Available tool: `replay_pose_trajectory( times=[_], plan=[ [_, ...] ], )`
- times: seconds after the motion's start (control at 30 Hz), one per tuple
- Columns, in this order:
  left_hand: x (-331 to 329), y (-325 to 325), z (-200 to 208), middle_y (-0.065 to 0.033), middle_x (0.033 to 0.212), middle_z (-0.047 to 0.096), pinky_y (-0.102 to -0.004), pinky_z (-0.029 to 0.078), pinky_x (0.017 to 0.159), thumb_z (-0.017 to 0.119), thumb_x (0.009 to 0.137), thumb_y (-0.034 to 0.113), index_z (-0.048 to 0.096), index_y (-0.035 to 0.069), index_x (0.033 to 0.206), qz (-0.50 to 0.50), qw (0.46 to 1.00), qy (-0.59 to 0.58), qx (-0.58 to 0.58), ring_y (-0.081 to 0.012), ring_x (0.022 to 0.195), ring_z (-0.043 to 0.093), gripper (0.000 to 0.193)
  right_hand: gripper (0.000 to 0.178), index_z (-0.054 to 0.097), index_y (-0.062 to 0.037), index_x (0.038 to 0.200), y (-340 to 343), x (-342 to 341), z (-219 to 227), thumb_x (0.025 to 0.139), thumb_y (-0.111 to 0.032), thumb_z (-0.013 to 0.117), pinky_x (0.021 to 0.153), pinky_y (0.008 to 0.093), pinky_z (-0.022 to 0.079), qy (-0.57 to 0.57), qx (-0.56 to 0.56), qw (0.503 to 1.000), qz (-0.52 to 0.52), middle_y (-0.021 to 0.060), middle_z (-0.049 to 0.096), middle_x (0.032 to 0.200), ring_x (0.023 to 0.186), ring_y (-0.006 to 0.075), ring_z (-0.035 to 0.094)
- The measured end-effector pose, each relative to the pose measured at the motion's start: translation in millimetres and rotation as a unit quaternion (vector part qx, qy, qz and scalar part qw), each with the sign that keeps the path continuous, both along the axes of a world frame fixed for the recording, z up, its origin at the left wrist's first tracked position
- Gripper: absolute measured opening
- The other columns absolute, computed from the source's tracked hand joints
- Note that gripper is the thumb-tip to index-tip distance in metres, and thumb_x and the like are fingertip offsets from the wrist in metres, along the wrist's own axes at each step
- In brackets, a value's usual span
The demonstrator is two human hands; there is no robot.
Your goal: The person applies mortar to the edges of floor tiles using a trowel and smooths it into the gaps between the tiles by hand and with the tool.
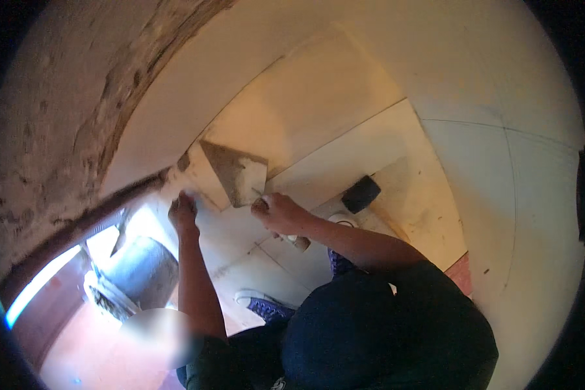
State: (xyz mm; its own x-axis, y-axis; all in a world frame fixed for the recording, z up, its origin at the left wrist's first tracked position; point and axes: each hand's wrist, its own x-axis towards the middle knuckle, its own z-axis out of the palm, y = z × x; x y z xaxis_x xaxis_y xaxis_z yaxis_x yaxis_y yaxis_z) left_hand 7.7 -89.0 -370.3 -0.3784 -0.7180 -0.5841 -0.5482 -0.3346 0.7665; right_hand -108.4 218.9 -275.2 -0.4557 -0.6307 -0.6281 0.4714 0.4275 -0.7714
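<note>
My right hand [278,213] is closed around a tool with a thin metal shank [257,192], possibly a small trowel; its grip is hidden in my fingers. The shank points at a dark, rough four-sided patch [224,166] among the pale floor tiles. Part of that patch is covered by a light area that could be the tool's blade or mortar; I cannot tell which. Farther left, my left hand [184,208] is held closed and low beside the wall's foot. Blur hides whatever its fingers hold.
A black block [361,194], like a mallet head, lies right of my right forearm. Left of my left forearm is a tilted grey bucket [143,273]. A rough brown wall [78,97] rises at the left. My purple shoe [266,307] stands on the tiles.
</note>
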Motion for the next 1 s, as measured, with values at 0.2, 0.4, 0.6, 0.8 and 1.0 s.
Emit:
replay_pose_trajectory(
  times=[0.2, 0.4, 0.6, 0.8, 1.0],
  plan=[
    [10.9, 1.3, 41.3, -0.0008, 0.069, 0.062, -0.0218, 0.039, 0.047, 0.064, 0.102, 0.033, 0.060, 0.010, 0.082, -0.057, 0.996, -0.061, -0.035, -0.0086, 0.055, 0.053, 0.031, 0.043, 0.058, 0.0077, 0.093, 19.5, -12.1, -0.2, 0.101, -0.035, 0.057, 0.049, 0.0418, 0.059, 0.021, 0.023, 0.999, -0.010, 0.0156, 0.065, 0.063, 0.050, 0.0274, 0.068],
    [10.2, 1.6, 67.0, -0.0057, 0.069, 0.067, -0.0248, 0.042, 0.050, 0.057, 0.104, 0.043, 0.066, 0.001, 0.091, -0.182, 0.966, -0.134, -0.124, -0.0104, 0.055, 0.057, 0.045, 0.044, 0.059, 0.0028, 0.095, 37.3, -28.9, 8.7, 0.102, -0.040, 0.054, 0.046, 0.0373, 0.055, -0.005, 0.019, 0.998, -0.065, 0.0107, 0.063, 0.062, 0.047, 0.0223, 0.065],
    [21.2, -4.6, 68.8, -0.0088, 0.078, 0.071, -0.0260, 0.046, 0.056, 0.053, 0.106, 0.036, 0.067, 0.000, 0.110, -0.209, 0.968, -0.099, -0.101, -0.0116, 0.061, 0.060, 0.039, 0.047, 0.055, 0.0008, 0.078, 49.0, -42.7, 2.2, 0.103, -0.039, 0.052, 0.044, 0.0389, 0.055, -0.004, -0.015, 0.990, -0.139, 0.0116, 0.064, 0.060, 0.046, 0.0238, 0.065],
    [19.3, 1.3, 73.1, -0.0099, 0.089, 0.075, -0.0264, 0.047, 0.058, 0.051, 0.106, 0.030, 0.065, 0.001, 0.118, -0.201, 0.966, -0.082, -0.141, -0.0119, 0.066, 0.062, 0.035, 0.051, 0.053, -0.0020, 0.076, 62.9, -65.3, 8.2, 0.104, -0.044, 0.050, 0.045, 0.0389, 0.054, 0.012, -0.003, 0.983, -0.181, 0.0100, 0.060, 0.053, 0.043, 0.0227, 0.064],
    [6.2, 14.5, 86.2, -0.0099, 0.085, 0.075, -0.0252, 0.045, 0.053, 0.048, 0.108, 0.033, 0.067, 0.000, 0.111, -0.242, 0.952, -0.130, -0.136, -0.0113, 0.061, 0.061, 0.039, 0.047, 0.053, -0.0036, 0.076, 67.6, -78.7, 10.5, 0.104, -0.042, 0.048, 0.041, 0.0372, 0.045, 0.013, -0.022, 0.977, -0.211, 0.0082, 0.056, 0.052, 0.043, 0.0192, 0.059]
  ],
)
